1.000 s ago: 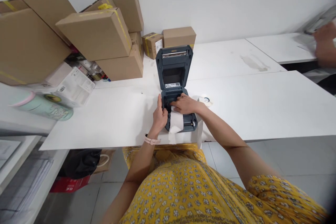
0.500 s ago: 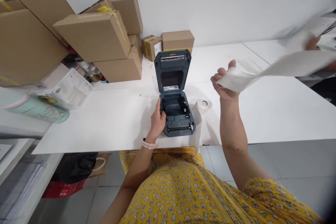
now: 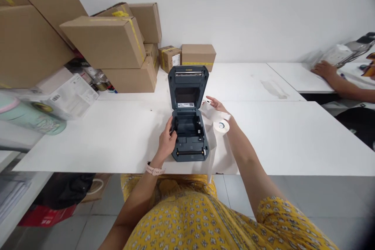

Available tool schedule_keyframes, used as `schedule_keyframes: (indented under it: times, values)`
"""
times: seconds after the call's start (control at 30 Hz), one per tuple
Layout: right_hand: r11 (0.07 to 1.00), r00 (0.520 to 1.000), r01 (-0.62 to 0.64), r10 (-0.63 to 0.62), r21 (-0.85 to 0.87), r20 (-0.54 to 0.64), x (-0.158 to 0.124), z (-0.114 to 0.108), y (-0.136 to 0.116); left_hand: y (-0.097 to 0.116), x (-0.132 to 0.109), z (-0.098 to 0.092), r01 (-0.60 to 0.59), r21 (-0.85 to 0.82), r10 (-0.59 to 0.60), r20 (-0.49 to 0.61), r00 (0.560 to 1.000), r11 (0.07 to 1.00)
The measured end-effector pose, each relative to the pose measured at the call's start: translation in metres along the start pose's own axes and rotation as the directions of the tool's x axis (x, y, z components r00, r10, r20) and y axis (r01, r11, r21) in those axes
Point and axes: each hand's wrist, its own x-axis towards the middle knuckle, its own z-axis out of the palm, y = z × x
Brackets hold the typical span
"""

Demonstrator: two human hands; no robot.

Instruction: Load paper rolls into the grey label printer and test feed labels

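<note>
A dark grey label printer [image 3: 190, 140] stands with its lid [image 3: 187, 86] raised, and its roll bay shows bare. My left hand [image 3: 166, 141] grips the printer's left edge, thumb over the rim and fingers along the outside. Behind the printer's right side, my right hand [image 3: 217, 105] is closed around a small white paper roll [image 3: 206, 106] with a dark core end, and a loose strip trails from it. Just in front of that wrist a larger label roll [image 3: 225, 126] sits on the table. Its strip [image 3: 212, 149] runs down over the front edge.
Cardboard boxes [image 3: 102, 41] are stacked at the left, and two smaller ones [image 3: 198, 53] stand behind the printer. A mint bottle [image 3: 35, 117] lies by a white box [image 3: 73, 97]. At the far right, another person's hand [image 3: 324, 71] rests on the white table [image 3: 278, 136].
My right hand has come left and down from the right side, bringing the white paper close behind the printer. My left hand stays on the printer's left edge.
</note>
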Motion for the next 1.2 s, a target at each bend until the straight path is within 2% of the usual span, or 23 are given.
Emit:
schedule_keyframes:
  times: [0.17, 0.37, 0.47, 0.53, 0.63, 0.73, 0.8, 0.9, 1.07, 1.2]
  values:
    - [0.998, 0.999, 0.030, -0.032, -0.051, -0.035, 0.005, 0.004, 0.020, -0.001, 0.000, 0.001, 0.010, -0.009, -0.010, -0.012, 1.000, 1.000]
    - [0.992, 0.999, -0.017, 0.023, -0.127, 0.048, 0.003, 0.006, 0.022, -0.004, 0.000, 0.001, 0.019, -0.010, -0.019, 0.001, 1.000, 1.000]
    - [0.993, 0.999, -0.022, 0.026, -0.120, 0.032, -0.003, 0.002, 0.020, -0.004, 0.000, 0.000, 0.008, -0.005, -0.008, 0.007, 1.000, 1.000]
    - [0.994, 1.000, -0.022, 0.021, -0.103, -0.006, -0.016, -0.007, 0.017, -0.002, -0.001, -0.001, -0.002, 0.002, 0.002, 0.006, 1.000, 1.000]
    - [0.995, 0.999, -0.039, 0.036, -0.096, -0.033, -0.052, -0.024, 0.006, 0.001, -0.001, -0.002, -0.013, 0.025, 0.013, 0.019, 1.000, 1.000]
    - [0.984, 0.994, -0.090, 0.098, -0.153, 0.045, -0.098, -0.033, -0.010, 0.003, -0.001, -0.003, -0.029, 0.040, 0.028, 0.032, 0.999, 0.999]
    - [0.952, 0.983, -0.116, 0.151, -0.284, 0.106, -0.121, -0.029, -0.017, 0.004, -0.001, -0.003, -0.035, 0.043, 0.034, 0.029, 0.999, 0.998]
    - [0.884, 0.977, -0.138, 0.196, -0.447, 0.086, -0.136, -0.015, -0.019, 0.005, -0.001, -0.002, -0.022, 0.054, 0.021, 0.021, 1.000, 0.998]
    - [0.876, 0.984, -0.163, 0.179, -0.454, -0.010, -0.139, 0.009, -0.014, 0.006, -0.002, -0.001, -0.011, 0.059, 0.010, 0.009, 1.000, 0.998]
    - [0.918, 0.991, -0.129, 0.134, -0.375, -0.012, -0.147, 0.027, -0.021, 0.004, -0.002, -0.001, -0.028, 0.034, 0.027, 0.012, 1.000, 0.999]
